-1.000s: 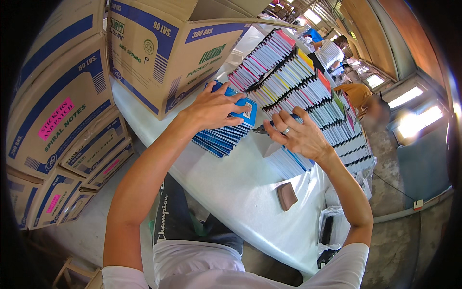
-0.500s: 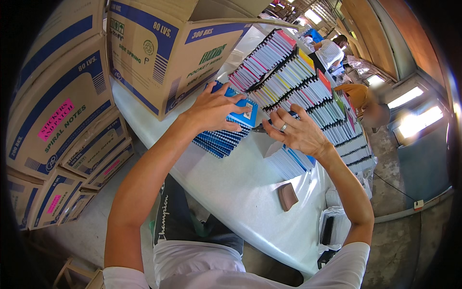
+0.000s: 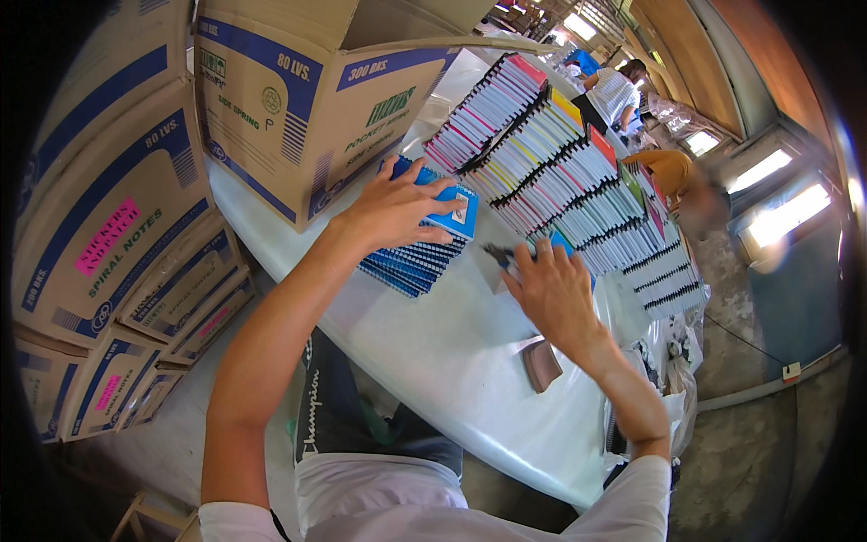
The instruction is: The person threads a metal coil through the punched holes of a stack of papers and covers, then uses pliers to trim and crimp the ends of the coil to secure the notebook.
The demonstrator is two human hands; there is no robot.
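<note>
My left hand [image 3: 402, 212] rests with fingers spread over a stack of small blue spiral notebooks [image 3: 411, 271], whose wire-bound edges fan out below it. The top notebook [image 3: 459, 217] has a blue cover with a pale label. Right of the stack, my right hand [image 3: 553, 289] is curled around a dark, narrow tool [image 3: 497, 256], its tip blurred and pointing left; its exact kind cannot be made out. A bit of blue cover [image 3: 562, 242] shows by its fingertips. The hand largely hides the low pile of white-edged notebooks there.
Tall rows of spiral notebooks [image 3: 542, 154] with coloured covers stand behind my hands. An open carton [image 3: 361, 117] is at the back left, more cartons [image 3: 117, 226] stacked beside the table [image 3: 433, 370]. A small brown block [image 3: 542, 366] lies near the front. Two people [image 3: 614, 95] are farther back.
My right hand has drawn away from the notebook stack, rightward and down, over the low pile, with the dark tool. My left hand stays on the stack.
</note>
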